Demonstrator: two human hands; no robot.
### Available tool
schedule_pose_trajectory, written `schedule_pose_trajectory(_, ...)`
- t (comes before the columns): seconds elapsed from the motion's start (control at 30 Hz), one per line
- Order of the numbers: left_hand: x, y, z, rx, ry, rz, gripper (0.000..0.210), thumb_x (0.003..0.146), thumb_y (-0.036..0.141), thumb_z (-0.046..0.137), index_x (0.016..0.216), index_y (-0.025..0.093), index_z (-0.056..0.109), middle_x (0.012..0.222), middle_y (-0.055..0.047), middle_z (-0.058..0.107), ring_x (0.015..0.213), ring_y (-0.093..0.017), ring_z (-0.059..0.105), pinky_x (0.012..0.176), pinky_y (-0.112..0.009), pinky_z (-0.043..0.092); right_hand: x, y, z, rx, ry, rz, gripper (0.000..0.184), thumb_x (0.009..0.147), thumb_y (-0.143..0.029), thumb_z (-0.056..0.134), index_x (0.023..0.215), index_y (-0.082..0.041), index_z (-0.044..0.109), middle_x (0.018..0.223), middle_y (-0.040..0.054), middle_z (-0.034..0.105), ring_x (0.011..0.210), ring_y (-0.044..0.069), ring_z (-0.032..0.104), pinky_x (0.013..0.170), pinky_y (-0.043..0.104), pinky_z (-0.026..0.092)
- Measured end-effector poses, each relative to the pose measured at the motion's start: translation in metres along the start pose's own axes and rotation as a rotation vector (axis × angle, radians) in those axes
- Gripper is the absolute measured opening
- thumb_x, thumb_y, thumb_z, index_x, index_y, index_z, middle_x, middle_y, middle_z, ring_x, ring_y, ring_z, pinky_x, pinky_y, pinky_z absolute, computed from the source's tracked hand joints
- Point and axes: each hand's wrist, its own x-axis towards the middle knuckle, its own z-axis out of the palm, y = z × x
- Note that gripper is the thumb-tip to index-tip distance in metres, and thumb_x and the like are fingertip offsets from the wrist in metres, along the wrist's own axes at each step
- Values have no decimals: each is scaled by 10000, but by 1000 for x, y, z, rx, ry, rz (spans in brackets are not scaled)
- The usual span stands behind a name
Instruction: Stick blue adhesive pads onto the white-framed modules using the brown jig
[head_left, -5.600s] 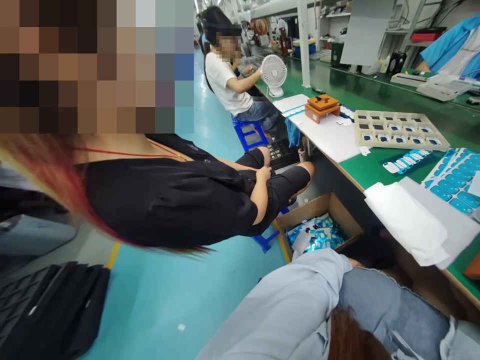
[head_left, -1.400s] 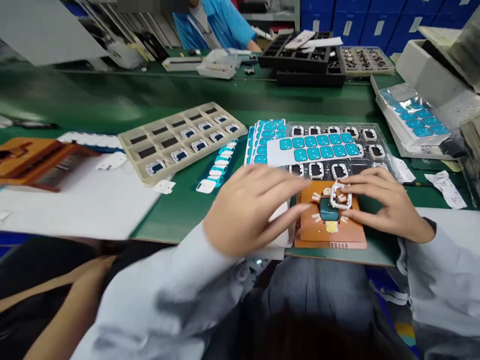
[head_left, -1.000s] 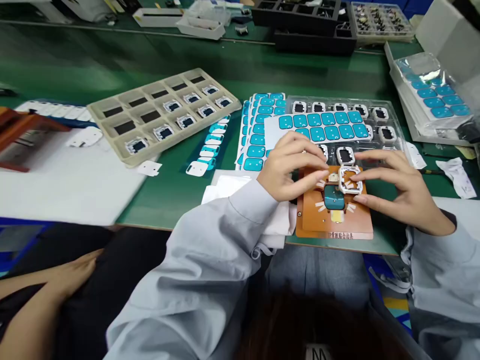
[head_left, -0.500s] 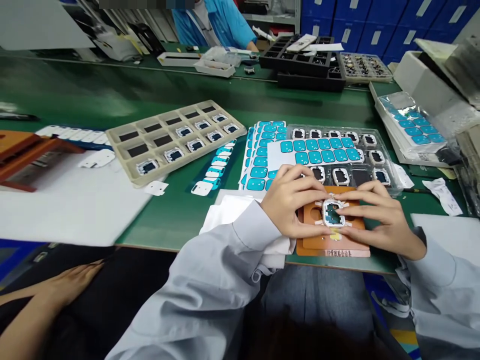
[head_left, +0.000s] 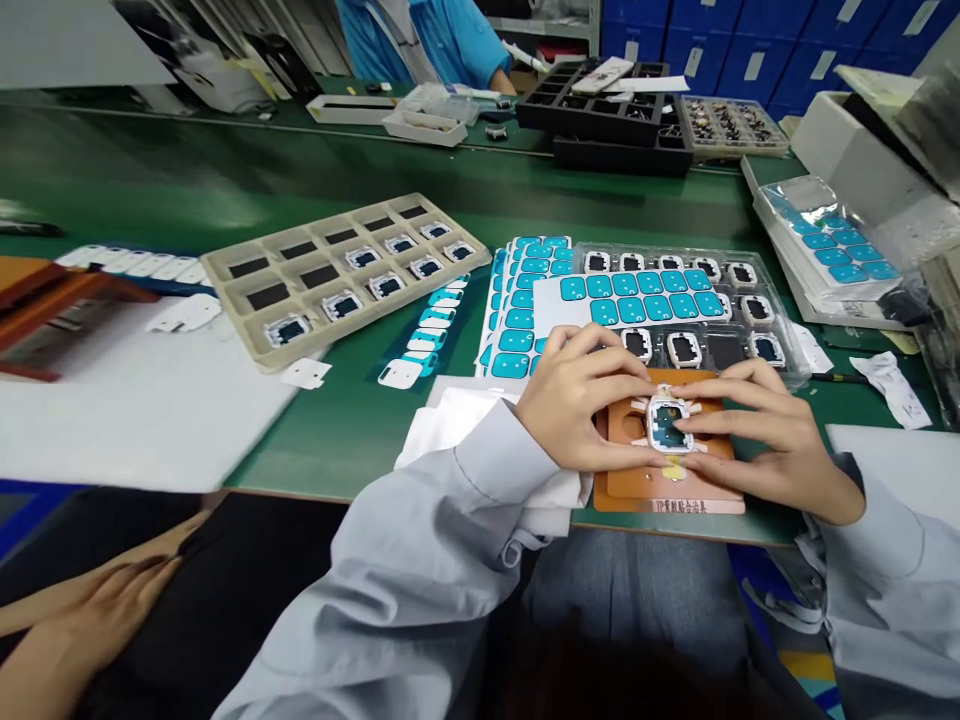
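A white rounded-square watch case frame point(head_left: 652, 428), with a teal area showing inside it, sits on the orange jig point(head_left: 626, 490) before me. My left hand point(head_left: 581, 405) curves around its left side, thumb by the lower edge and fingertips near the upper left corner. From the other side my right hand point(head_left: 784, 440) closes in, one fingertip on the frame's right part and the thumb by the lower right corner. Both hands hold the frame against the jig. A small yellow patch point(head_left: 673, 470) shows just below it. The exact finger contacts are partly hidden.
Behind the jig are a clear tray point(head_left: 791, 345) of white frames and sheets of teal stickers point(head_left: 637, 297). A beige compartment tray point(head_left: 262, 358) lies to the left, near white cloth point(head_left: 442, 425). At the left edge, another person's hands point(head_left: 120, 600) rest.
Both hands and the frame keep nearly the same places on the jig. The view has shifted slightly. The hands of the person at left have moved a little left and down.
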Motion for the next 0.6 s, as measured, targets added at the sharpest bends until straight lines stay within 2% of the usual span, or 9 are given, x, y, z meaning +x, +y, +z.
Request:
schedule_pose_trajectory(0.17,-2,-2,5,-81,-93,-70,530,703,700,723,827,186,696,900,-45,709,969,-233,583,863,-399,355,-2,3,2,11,-18,10,108,860,-280,753,946,-230,714,1086,90,712,878,239,583,746,437,492)
schedule_pose_trajectory(0.27,-1,-2,8,-160,-42,-94,550,681,710,741,834,184,695,898,-41,715,965,-224,588,888,-400,386,-2,4,4,46,7,20,164,850,-274,752,996,-230,689,1062,85,716,878,236,583,759,428,489)
schedule_pose_trajectory(0.37,1,0,10,-197,21,-52,566,702,702,731,972,205,720,980,-57,724,1007,-231,573,917,-413,404,-3,7,7,128,48,86,285,824,-333,777,1052,-234,638,1012,75,700,878,234,580,749,400,495)
schedule_pose_trajectory(0.47,2,2,12,-216,-7,21,631,729,697,715,1155,233,693,1135,-81,699,1104,-260,523,976,-451,391,-7,11,12,289,103,191,414,768,-424,825,1050,-237,587,956,49,623,883,218,597,735,346,522)
schedule_pose_trajectory(0.6,2,3,12,-206,-19,35,694,726,684,727,1237,220,654,1234,-106,654,1168,-281,470,1012,-484,383,-12,15,16,612,98,285,509,783,-433,825,1134,-253,504,1084,45,593,1022,201,642,857,309,541)
